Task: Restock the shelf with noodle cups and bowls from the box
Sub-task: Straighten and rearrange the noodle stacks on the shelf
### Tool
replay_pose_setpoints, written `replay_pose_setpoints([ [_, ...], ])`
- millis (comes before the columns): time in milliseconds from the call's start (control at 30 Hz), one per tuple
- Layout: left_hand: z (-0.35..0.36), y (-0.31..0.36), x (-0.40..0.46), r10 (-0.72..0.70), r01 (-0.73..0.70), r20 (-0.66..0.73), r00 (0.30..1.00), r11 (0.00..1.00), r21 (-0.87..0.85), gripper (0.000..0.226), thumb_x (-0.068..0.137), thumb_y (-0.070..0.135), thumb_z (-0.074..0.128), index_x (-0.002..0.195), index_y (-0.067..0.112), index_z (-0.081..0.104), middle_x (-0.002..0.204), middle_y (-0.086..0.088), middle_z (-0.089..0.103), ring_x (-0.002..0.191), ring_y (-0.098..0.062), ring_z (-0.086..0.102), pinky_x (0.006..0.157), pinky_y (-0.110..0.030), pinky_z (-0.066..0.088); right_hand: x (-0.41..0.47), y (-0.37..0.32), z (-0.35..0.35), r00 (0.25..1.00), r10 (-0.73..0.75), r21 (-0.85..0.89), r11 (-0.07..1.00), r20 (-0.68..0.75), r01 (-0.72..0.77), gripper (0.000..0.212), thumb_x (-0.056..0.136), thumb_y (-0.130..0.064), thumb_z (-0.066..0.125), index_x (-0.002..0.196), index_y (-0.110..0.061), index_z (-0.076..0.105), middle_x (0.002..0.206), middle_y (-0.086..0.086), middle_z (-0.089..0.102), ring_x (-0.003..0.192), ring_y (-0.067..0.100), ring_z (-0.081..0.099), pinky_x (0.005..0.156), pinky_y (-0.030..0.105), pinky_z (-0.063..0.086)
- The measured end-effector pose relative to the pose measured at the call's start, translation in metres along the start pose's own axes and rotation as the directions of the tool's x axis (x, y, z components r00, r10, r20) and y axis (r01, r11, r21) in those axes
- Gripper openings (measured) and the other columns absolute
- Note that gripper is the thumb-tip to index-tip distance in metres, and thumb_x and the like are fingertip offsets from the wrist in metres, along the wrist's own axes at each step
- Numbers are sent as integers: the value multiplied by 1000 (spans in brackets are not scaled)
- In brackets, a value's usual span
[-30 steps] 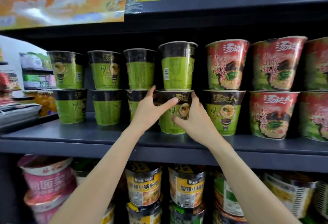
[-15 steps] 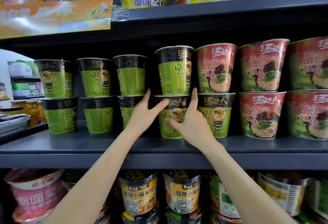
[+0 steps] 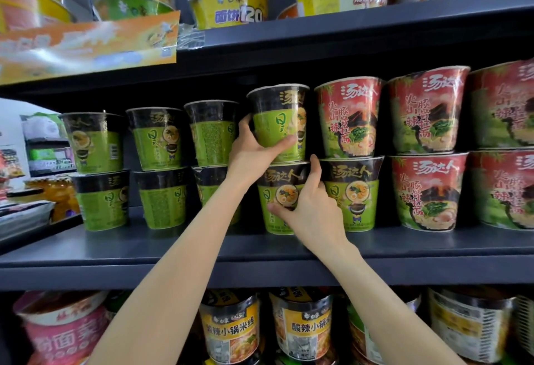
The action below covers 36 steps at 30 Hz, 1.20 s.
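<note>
Green cups are filling the shelf (image 3: 260, 252); I'm gripping the top cup (image 3: 278, 121) with my left hand (image 3: 254, 152), right hand (image 3: 310, 205) gripping the bottom cup (image 3: 277, 220), box unseen.

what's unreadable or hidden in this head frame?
- The box: not in the head view.
- Upper green cup: base partly covered by the left hand.
- Lower green cup: label partly behind the right hand.
- Top shelf cups: cut off by the frame edge.

A shop aisle: dark metal shelves (image 3: 260, 252) hold tidy double-stacked rows of identical green noodle cups (image 3: 159, 139) and red noodle cups (image 3: 346, 116), an orange promotional strip (image 3: 86, 43) taped to the shelf edge above.
</note>
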<state>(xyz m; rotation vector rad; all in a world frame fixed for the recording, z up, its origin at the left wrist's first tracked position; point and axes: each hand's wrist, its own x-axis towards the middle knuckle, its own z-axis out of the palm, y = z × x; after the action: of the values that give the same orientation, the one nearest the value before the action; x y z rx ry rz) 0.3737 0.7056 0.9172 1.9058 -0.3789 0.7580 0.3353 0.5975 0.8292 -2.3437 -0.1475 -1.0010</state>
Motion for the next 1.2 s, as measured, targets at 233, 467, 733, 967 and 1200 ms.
replay_pose_setpoints([
  [233,-14,-10,-1,27,-13,99,995,990,-141,88,72,44,74,146,30,27,133,6,52,109,-8,50,86,-24,37,-1,-2,6,998,-13,-119,993,-66,5,113,76,-64,62,149,-13,-8,129,11,49,95,28,65,64,31,40],
  [467,-18,-11,0,48,-25,189,981,992,-125,83,77,42,68,145,25,25,139,2,48,109,-4,46,88,-19,36,-1,-2,5,998,-30,-128,992,-63,21,115,77,-65,60,149,-12,-11,128,11,50,95,28,65,62,30,38],
  [733,-24,-16,2,48,-6,283,958,989,-147,85,70,48,65,143,23,28,140,1,47,110,-7,51,103,-30,37,-2,-1,4,997,-45,-113,993,-67,37,113,78,-63,60,149,-12,-12,129,11,52,97,28,65,63,31,38],
  [967,-25,-22,6,55,-13,302,952,990,-139,61,90,33,57,143,23,30,127,10,47,106,0,45,86,-15,33,6,4,0,1000,-25,20,1000,-4,25,115,77,-55,67,148,-15,-14,111,11,65,96,31,65,75,37,51],
  [1200,-23,-23,8,74,-34,260,963,987,-158,69,86,36,60,145,21,27,141,-1,46,108,-5,47,78,-11,37,7,7,1,1000,-29,68,997,10,28,115,78,-53,68,149,-15,-14,112,11,65,98,33,64,78,38,50],
])
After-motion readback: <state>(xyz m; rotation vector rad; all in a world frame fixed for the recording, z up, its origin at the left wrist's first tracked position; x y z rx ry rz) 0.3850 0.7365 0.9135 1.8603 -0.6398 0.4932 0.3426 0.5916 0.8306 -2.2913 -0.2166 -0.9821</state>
